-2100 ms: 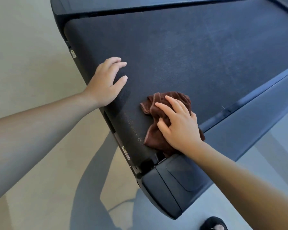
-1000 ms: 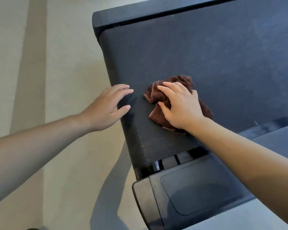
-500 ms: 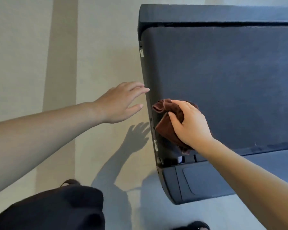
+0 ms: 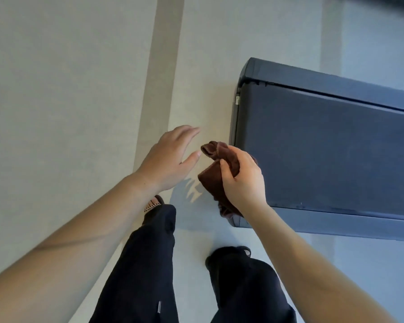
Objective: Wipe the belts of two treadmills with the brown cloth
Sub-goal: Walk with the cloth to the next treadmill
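Note:
My right hand [image 4: 241, 180] grips the bunched brown cloth [image 4: 211, 177] in the air, just left of the treadmill's end and off its belt. The dark treadmill belt [image 4: 324, 148] fills the right side of the view, framed by grey side rails [image 4: 336, 223]. Beside the cloth, my left hand [image 4: 170, 159] hovers over the floor with its fingers spread and holds nothing. Its thumb tip is close to the cloth's upper fold.
Pale floor [image 4: 68, 89] with a darker stripe [image 4: 161, 66] stretches left of the treadmill. My legs in dark trousers [image 4: 149, 264] and my feet stand below my hands. A dark blurred shape [image 4: 383, 2] crosses the top right corner.
The cloth has come off the belt's end and is now held in the air. My left hand has left the treadmill's edge. The view has pulled back and my legs have come into sight.

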